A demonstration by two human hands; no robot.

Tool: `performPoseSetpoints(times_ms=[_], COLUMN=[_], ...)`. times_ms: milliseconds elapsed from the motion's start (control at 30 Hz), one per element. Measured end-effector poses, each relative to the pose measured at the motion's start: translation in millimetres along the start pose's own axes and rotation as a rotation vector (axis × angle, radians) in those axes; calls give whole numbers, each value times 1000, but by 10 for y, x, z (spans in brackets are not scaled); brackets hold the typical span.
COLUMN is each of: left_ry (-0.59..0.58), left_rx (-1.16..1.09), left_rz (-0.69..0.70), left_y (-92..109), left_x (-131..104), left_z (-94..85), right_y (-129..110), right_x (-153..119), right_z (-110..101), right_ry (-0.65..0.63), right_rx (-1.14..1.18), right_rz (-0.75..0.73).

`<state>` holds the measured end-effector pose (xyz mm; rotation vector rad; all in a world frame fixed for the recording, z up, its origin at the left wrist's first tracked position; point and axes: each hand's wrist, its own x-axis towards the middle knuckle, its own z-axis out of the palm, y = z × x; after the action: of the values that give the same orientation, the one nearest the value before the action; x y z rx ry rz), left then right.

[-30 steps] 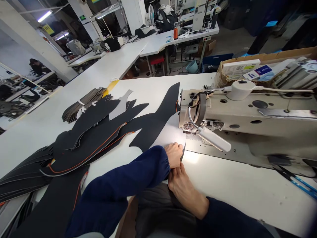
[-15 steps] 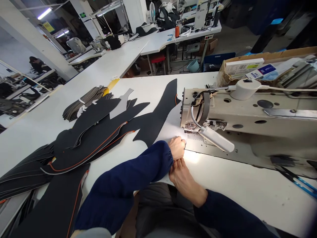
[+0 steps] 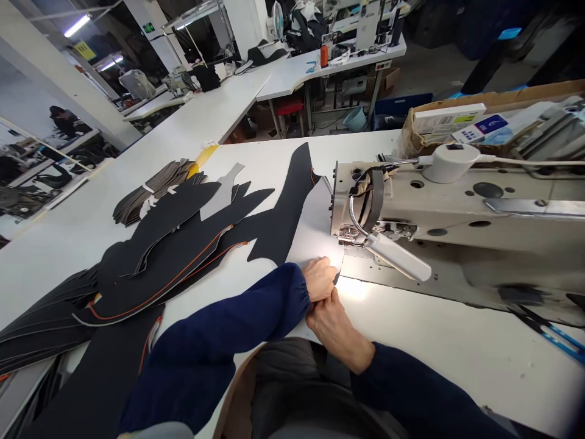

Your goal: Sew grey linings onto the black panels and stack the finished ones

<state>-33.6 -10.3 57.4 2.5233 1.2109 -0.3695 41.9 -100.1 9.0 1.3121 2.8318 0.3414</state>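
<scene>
A black piece (image 3: 286, 213) lies on the white table left of the sewing machine (image 3: 411, 213), with a light grey piece (image 3: 311, 228) beside it that reaches the needle area. My left hand (image 3: 319, 278), fingers curled, grips the near edge of the grey piece. Touching it from below, my right hand (image 3: 336, 326) has its fingers bent together at the same edge; they hide what they pinch. A white lamp (image 3: 397, 256) lights the spot beside the machine's foot.
Stacked black pieces with orange edging (image 3: 183, 274) cover the left of the table (image 3: 388, 366). A bundle of grey-brown pieces (image 3: 153, 189) lies behind them. A cardboard box (image 3: 406, 131) stands at the back right; blue-handled scissors (image 3: 560, 341) lie at the right.
Both hands have shifted slightly left and the cloth has turned, its far tip swinging left. More of the grey piece shows beside the machine head.
</scene>
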Motion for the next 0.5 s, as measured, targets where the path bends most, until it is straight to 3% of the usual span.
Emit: performPoseSetpoints(times_ms=[267, 500], left_ry=[16, 48], left_rx=[-37, -15], left_rz=[-32, -34], left_y=[2, -102], left_x=[182, 121], left_z=[-29, -33], right_y=[80, 164], right_x=[38, 28], right_z=[101, 176], right_ry=[111, 186], right_rx=[-48, -95], right_rz=[48, 110])
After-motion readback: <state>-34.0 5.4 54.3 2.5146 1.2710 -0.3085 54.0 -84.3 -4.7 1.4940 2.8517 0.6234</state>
